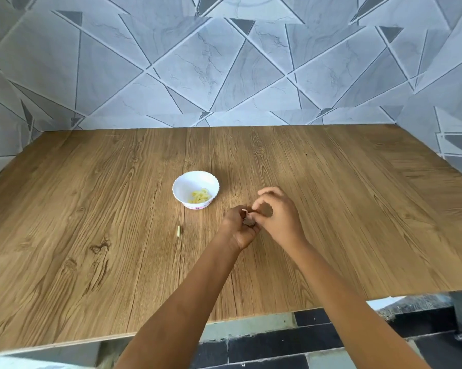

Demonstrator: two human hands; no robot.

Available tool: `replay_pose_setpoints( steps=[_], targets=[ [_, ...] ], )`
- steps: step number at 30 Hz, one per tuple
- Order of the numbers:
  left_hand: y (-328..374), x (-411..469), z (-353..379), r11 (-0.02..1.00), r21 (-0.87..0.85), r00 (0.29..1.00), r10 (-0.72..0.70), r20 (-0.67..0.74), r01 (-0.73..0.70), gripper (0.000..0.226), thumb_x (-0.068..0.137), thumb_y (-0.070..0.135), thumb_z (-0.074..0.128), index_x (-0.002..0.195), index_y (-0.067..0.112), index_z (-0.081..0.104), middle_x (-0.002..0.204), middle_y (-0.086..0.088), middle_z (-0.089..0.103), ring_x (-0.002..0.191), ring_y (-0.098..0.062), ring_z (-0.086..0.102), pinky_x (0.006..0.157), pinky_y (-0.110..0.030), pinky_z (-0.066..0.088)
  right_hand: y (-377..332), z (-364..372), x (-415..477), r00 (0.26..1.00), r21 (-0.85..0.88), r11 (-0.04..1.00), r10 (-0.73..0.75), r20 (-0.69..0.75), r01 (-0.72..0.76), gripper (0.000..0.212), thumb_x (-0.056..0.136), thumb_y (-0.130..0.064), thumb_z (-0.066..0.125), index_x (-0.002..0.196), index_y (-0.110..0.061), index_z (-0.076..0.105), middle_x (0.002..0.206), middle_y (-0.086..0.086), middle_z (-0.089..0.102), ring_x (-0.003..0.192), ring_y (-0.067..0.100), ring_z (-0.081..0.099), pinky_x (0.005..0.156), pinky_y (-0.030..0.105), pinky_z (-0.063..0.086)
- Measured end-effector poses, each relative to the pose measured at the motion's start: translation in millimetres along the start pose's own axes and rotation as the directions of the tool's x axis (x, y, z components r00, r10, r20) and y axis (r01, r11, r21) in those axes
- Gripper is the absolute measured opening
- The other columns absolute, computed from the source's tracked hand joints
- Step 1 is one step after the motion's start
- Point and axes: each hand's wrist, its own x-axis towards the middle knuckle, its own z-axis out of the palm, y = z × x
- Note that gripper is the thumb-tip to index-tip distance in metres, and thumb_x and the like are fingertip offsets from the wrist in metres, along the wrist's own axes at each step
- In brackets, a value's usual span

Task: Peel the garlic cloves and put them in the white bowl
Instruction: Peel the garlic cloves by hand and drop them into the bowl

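Both hands meet just right of the bowl [181, 193] and a little nearer the person than it, working on one clove [248, 221]. The left hand [238, 229] has its fingers curled up round the clove from below and grips it. The right hand [279, 215] comes in from the other side. Its thumb and forefinger pinch at the top of the clove, and its other fingers arch loosely above, holding nothing. The two hands touch at the clove. Most of the clove is hidden between the fingers. Only a dull brownish patch shows, with a pale bit of skin sticking up beside it, and how much is peeled cannot be told.

The bowl stands on the table [91, 209], apart from the hands. Peeled cloves [200, 196], pale yellow, lie at its bottom on the side towards the hands. A thin pale sliver [178, 231] lies on the table nearer the person than the bowl, just off its left edge and well apart from the hands. A grey tiled wall [224, 75] rises beyond the bowl.
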Motion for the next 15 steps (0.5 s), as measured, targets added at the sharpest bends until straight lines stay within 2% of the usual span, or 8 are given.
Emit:
replay_pose_setpoints(
  steps=[2,5,9,12,15],
  targets=[
    [1,0,0,1.000,-0.016,1.000,0.005,-0.004,-0.005,0.033,0.099,0.010,0.034,0.073,0.001,0.052,0.063,-0.010,0.055,0.052,-0.013,0.051,0.046,-0.020,0.051,8,-7,-4,1.000,0.067,0.998,0.018,-0.013,-0.018,0.022,0.069,-0.013,0.081,0.085,-0.011,0.066,0.098,0.000,0.063,0.091,0.010,0.058,0.078,0.018,0.045],
    [3,-1,-3,1.000,-0.015,1.000,0.004,-0.016,-0.004,0.032,0.098,0.010,0.037,0.076,-0.001,0.058,0.076,-0.012,0.057,0.071,-0.017,0.056,0.051,-0.024,0.055,32,-23,-17,0.996,0.025,0.995,0.092,0.008,-0.093,0.026,0.076,-0.010,0.076,0.101,-0.007,0.069,0.098,0.004,0.069,0.089,0.014,0.064,0.080,0.017,0.046],
    [4,1,-7,1.000,-0.013,0.999,0.018,-0.047,-0.018,0.029,0.097,0.007,0.038,0.077,-0.001,0.058,0.080,-0.011,0.058,0.075,-0.017,0.057,0.054,-0.024,0.055,62,-33,-32,0.951,-0.120,0.954,0.288,0.113,-0.275,0.028,0.078,-0.005,0.074,0.105,-0.006,0.070,0.098,0.006,0.070,0.085,0.013,0.062,0.075,0.013,0.041],
    [3,2,-9,1.000,-0.003,0.999,0.010,-0.050,-0.010,0.029,0.097,0.007,0.038,0.078,-0.001,0.058,0.080,-0.012,0.057,0.075,-0.017,0.057,0.055,-0.024,0.056,67,-28,-27,0.923,-0.111,0.937,0.346,0.167,-0.331,0.026,0.075,-0.008,0.076,0.101,-0.006,0.071,0.095,0.006,0.070,0.080,0.009,0.057,0.067,0.002,0.036],
    [2,4,-9,1.000,0.008,0.998,0.010,-0.056,-0.009,0.028,0.097,0.007,0.038,0.079,-0.001,0.058,0.080,-0.012,0.057,0.075,-0.017,0.057,0.055,-0.024,0.056,66,-18,-17,0.911,-0.077,0.928,0.371,0.181,-0.363,0.025,0.073,-0.012,0.079,0.096,-0.006,0.071,0.087,0.002,0.067,0.075,0.009,0.055,0.060,0.000,0.034]
  ],
)
